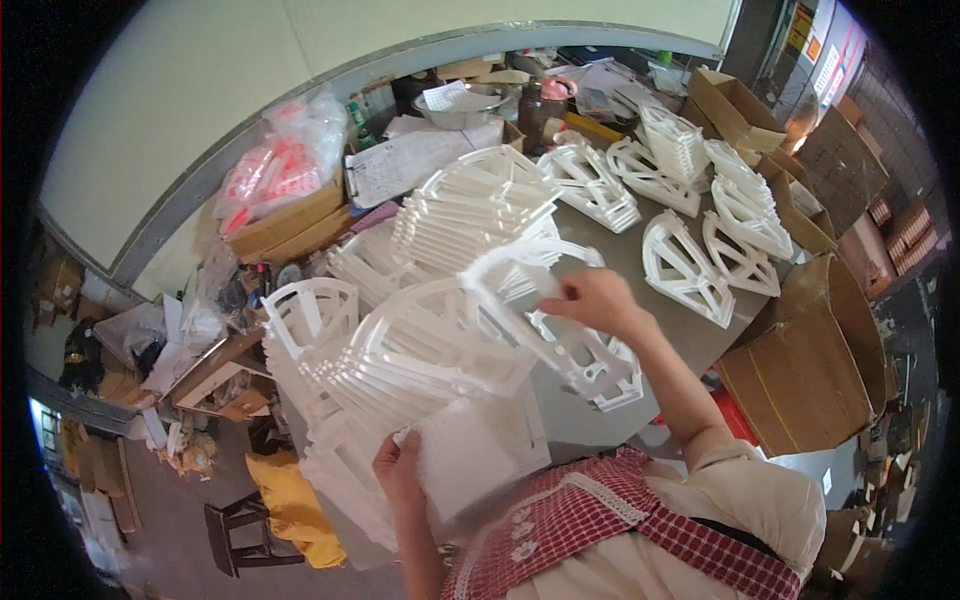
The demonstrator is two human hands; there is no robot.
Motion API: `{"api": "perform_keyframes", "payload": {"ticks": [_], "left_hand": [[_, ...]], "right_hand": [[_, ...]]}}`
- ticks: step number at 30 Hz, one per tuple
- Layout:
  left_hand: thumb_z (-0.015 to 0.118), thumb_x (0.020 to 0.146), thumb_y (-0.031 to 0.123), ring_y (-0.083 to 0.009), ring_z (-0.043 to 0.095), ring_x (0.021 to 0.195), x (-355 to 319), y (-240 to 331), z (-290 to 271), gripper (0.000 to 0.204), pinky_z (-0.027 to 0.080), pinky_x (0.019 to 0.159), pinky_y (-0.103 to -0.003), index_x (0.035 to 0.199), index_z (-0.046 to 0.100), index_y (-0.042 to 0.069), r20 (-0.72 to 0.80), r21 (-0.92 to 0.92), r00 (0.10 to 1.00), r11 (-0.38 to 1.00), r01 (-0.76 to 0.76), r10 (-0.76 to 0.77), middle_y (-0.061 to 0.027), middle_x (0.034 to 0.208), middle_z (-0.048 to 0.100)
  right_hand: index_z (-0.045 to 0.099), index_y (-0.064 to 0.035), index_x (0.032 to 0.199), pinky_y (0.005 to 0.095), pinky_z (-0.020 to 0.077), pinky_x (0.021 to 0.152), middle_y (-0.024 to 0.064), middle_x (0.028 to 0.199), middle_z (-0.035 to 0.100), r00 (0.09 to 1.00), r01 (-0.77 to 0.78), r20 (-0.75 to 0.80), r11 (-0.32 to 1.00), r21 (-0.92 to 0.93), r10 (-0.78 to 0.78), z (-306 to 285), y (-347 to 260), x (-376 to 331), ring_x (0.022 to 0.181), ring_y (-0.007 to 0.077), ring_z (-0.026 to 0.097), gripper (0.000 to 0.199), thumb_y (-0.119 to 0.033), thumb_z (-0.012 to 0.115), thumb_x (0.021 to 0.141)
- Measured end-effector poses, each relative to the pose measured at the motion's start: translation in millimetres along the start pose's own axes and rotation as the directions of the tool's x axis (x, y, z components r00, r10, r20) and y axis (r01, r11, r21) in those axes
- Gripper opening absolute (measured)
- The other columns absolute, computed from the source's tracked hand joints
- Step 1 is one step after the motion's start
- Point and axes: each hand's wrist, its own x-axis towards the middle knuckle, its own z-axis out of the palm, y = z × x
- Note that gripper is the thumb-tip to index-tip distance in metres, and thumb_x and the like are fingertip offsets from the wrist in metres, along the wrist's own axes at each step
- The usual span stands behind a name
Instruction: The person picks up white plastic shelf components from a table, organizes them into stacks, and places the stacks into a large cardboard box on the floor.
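Note:
My right hand grips a white plastic fan-shaped frame by its upper part, with thumb and fingers closed on it. The frame is tilted over the table, slightly blurred. Near the table's front edge, my left hand pinches the left edge of a thin white sheet, which looks like foam and lies on or over others like it. Beyond the sheet, overlapping white frames lie in a row. Another leaning stack of frames stands behind them.
More frames lie in groups on the grey table at the right. Open cardboard boxes line its right side. A clipboard with papers, a metal bowl and bagged plastic sit at the back. A stool stands lower left.

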Motion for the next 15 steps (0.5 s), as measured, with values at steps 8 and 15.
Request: {"api": "perform_keyframes", "payload": {"ticks": [8, 15], "left_hand": [[0.064, 0.088, 0.007, -0.0054, 0.053, 0.076, 11, 13, 19, 0.015, 0.042, 0.070, -0.020, 0.098, 0.066, -0.004, 0.133, 0.097, 0.989, 0.993, -0.074, 0.060, 0.0013, 0.083, 0.062], [0.066, 0.088, 0.011, -0.0018, 0.041, 0.063, 7, 20, 38, 0.012, 0.033, 0.056, -0.019, 0.089, 0.067, -0.001, 0.153, 0.307, 0.975, 0.930, -0.201, 0.160, 0.0076, 0.069, 0.051]], "right_hand": [[0.072, -0.0072, 0.078, 0.0442, 0.0520, 0.070, 0.0142, 0.086, 0.069, 0.954, -0.267, 0.047, 0.912, -0.312, 0.296, 57, 122, -38, 0.081, 0.0320, 0.067, 0.057, -0.063, 0.068, 0.069], [0.073, -0.0054, 0.088, 0.0427, 0.0509, 0.082, 0.0169, 0.096, 0.068, 0.972, -0.060, 0.183, 0.913, -0.403, 0.145, 76, 59, -32, 0.096, 0.0317, 0.065, 0.049, -0.053, 0.066, 0.078]]}}
